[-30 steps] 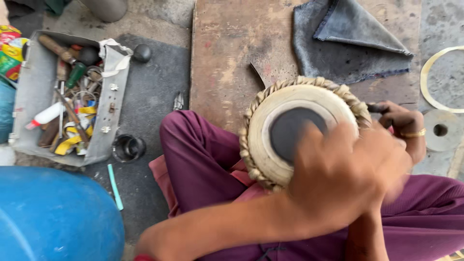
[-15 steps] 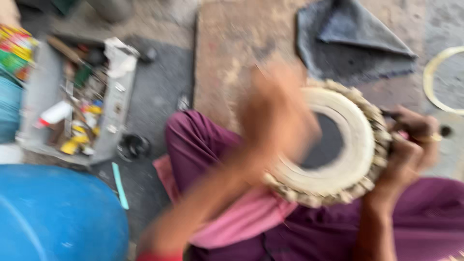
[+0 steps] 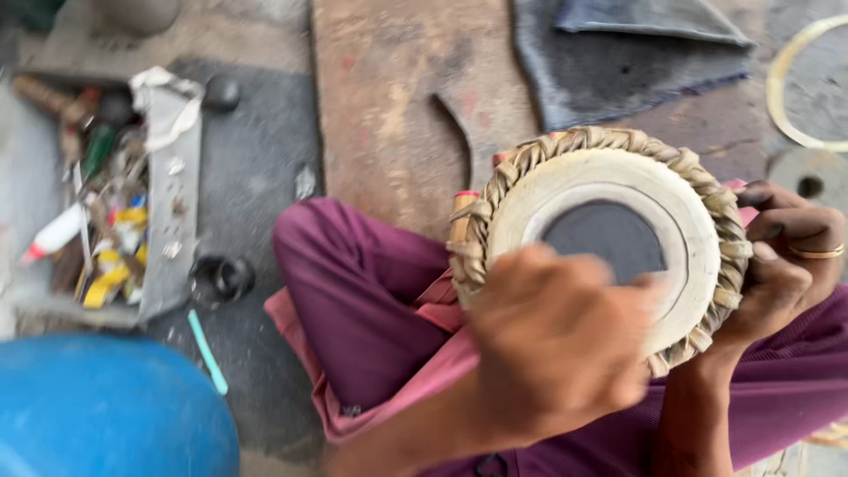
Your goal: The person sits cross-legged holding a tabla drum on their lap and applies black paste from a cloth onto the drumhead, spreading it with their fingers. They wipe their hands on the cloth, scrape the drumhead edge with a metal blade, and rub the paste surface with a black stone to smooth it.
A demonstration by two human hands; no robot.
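Resting on the lap, a round drum (image 3: 609, 238) shows a pale skin, black centre patch and braided rim. Right hand (image 3: 786, 265) curls closed around its right edge, ring on one finger. Left hand (image 3: 561, 340), blurred, covers the lower skin; its grip is unreadable. Grey tool tray (image 3: 172, 221) at left is smeared.
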